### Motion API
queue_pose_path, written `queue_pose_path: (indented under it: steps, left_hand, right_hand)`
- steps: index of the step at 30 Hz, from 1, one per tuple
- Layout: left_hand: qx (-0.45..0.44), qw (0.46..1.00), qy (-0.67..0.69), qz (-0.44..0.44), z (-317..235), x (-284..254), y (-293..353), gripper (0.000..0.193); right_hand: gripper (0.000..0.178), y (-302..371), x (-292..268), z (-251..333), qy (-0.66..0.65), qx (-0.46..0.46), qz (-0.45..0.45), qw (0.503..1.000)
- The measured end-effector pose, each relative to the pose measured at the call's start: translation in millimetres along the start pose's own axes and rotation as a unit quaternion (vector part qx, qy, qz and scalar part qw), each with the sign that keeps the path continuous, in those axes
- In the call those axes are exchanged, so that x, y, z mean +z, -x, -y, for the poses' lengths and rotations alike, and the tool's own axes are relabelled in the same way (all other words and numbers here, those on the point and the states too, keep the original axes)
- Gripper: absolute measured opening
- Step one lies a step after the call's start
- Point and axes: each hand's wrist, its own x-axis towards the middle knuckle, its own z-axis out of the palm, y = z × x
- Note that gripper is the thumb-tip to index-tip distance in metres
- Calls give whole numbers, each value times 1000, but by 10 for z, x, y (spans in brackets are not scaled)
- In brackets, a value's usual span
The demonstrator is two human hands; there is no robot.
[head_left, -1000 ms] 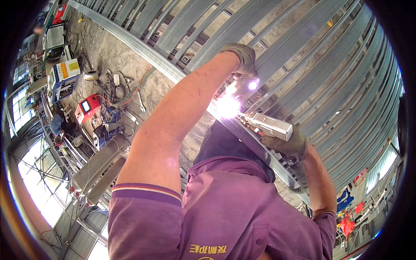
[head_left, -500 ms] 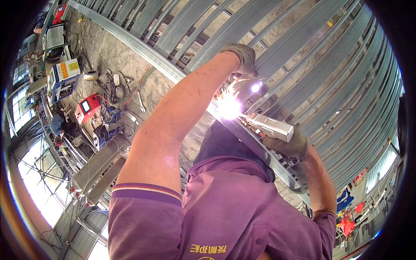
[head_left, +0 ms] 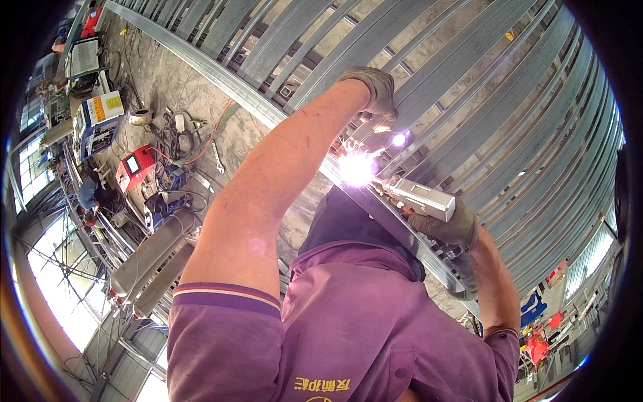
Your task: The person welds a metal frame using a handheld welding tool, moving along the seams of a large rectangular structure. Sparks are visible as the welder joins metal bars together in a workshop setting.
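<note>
My left hand (head_left: 375, 90), in a grey glove, reaches far out with its fingers curled over a galvanised steel bar (head_left: 429, 74) of the slatted frame. In my right hand (head_left: 447, 229), also gloved, is a silver welding gun (head_left: 420, 199); a hose runs down from it. The gun's tip points at a long steel rail (head_left: 221, 77), where a bright white arc (head_left: 355, 167) throws sparks. A smaller glare (head_left: 399, 139) shines just below my left hand. My purple shirt and a dark neck cloth fill the lower middle.
On the concrete floor at left stand a red welding machine (head_left: 134, 167), a blue-and-white machine (head_left: 100, 117), tangled cables (head_left: 177, 134) and two grey gas cylinders (head_left: 154, 258). A person (head_left: 87, 191) crouches beside them. Parallel steel slats (head_left: 536, 134) cover the right.
The arc keeps burning at the same spot on the rail. Both hands stay almost where they were.
</note>
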Motion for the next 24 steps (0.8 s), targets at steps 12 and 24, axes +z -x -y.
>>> queue_pose_path:
  steps: [12, 24]
  left_hand:
    - [-12, 999, 40, 2, -55, -49, 101, 45]
    - [3, 1000, -23, 4, -4, -27, -34, 44]
  right_hand:
    - [60, 36, 17, -77, -1, -6, -19, 1000]
    - [62, 73, 29, -93, 13, -22, -23, 999]
